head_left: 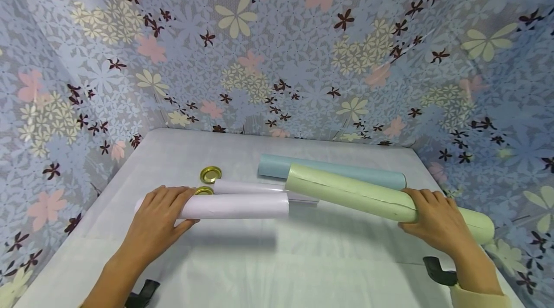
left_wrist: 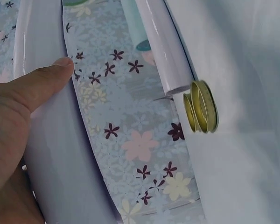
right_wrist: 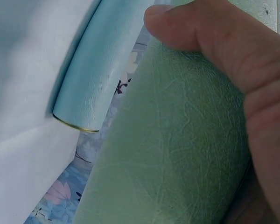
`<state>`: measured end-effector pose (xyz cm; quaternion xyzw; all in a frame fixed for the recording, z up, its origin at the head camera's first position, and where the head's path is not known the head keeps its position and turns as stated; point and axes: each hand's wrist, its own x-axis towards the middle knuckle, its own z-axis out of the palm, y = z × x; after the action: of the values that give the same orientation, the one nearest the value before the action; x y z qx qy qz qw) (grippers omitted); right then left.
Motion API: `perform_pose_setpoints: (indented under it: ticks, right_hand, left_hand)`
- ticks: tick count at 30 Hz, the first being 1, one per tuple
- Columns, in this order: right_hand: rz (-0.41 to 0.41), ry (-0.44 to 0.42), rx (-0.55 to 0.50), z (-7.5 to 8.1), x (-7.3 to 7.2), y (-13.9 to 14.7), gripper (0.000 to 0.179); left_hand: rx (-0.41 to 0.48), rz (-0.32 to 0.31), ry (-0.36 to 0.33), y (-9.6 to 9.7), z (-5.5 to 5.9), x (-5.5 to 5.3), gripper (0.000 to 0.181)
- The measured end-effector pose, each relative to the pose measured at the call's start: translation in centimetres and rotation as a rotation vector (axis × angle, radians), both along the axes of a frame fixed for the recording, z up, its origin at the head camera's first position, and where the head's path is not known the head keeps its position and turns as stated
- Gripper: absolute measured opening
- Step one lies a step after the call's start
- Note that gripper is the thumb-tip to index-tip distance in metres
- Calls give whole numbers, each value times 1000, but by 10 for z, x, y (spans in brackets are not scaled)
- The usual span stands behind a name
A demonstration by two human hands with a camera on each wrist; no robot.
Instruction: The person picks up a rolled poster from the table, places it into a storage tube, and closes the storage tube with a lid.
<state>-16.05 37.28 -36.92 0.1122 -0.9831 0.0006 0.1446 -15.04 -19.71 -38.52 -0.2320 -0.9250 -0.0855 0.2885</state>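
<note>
My left hand (head_left: 157,219) grips a white roll (head_left: 242,206) near its left end, with a shadow on the table below it. In the left wrist view the thumb lies along this roll (left_wrist: 60,140). On the right, my right hand (head_left: 434,219) holds a pale green roll (head_left: 350,192), its left end tilted up and away. The right wrist view shows the green roll (right_wrist: 168,154) close up under the thumb. Behind them lie a second white roll (head_left: 246,186), partly hidden, and a light blue roll (head_left: 333,169) whose middle the green one overlaps.
Two gold ring-shaped lids, one farther back (head_left: 210,174) and one partly covered by the left hand (head_left: 204,190), sit by the second white roll. A white cloth covers the table (head_left: 303,269). Flowered fabric (head_left: 277,48) hangs around the back and sides.
</note>
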Motion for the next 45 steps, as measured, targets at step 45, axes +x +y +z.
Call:
perform_pose_setpoints:
  ticks: [45]
  right_hand:
    - [119,101,7,11,13,15,87]
  left_hand:
    - [3,38,77,-31,9,-8,67]
